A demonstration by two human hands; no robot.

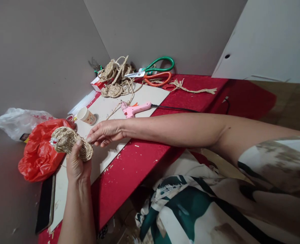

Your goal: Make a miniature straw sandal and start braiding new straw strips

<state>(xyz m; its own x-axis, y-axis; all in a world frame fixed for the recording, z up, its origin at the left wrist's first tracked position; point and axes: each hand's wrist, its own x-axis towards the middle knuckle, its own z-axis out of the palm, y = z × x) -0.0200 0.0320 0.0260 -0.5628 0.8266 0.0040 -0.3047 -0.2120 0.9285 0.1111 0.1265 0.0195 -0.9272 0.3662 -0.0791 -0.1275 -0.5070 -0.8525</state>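
The left hand (pixel 78 166) held a woven straw piece (pixel 67 140) at eight o'clock. The right hand (pixel 109 131) bent its fingers by the piece's edge; I couldn't tell if they pinched anything. Farther off, a paper cup (pixel 85 116) sat at nine, big scissors (pixel 146 71) at twelve.

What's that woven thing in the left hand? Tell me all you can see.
It's a slipper-shaped piece of beige, straw-like braid, coiled in rows along its rounded outline. A raised band seems to arch over one end, where a whitish, partly red bit shows. The left hand holds it, thumb on top, before a red plastic bag. The right hand is at its other end; contact is unclear.
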